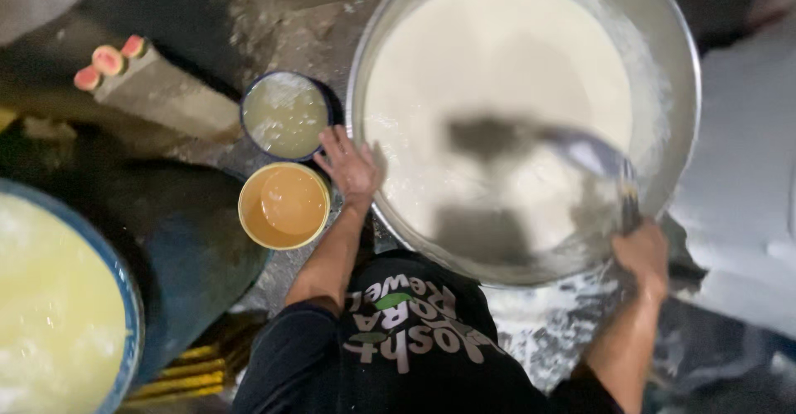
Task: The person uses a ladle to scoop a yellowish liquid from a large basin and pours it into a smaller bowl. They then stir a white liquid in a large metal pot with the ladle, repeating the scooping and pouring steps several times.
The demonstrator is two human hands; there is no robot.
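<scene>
Basin: big round metal basin [663, 16] is brimming with creamy white batter.
Right hand [643, 252]: is clenching a blurred metal ladle [593, 155].
Left hand [352, 168]: is resting spread, unclenched, on the basin's rim.

Left hand [350, 168] spread flat, arm extended; right hand [643, 254] in closed grip, blurred.

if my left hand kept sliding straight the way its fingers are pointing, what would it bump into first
Your left hand rests on the rim of the big metal basin, fingers aimed up and left. Going straight on, it would likely meet the dark-rimmed bowl of pale liquid first, though depth is hard to judge.
</scene>
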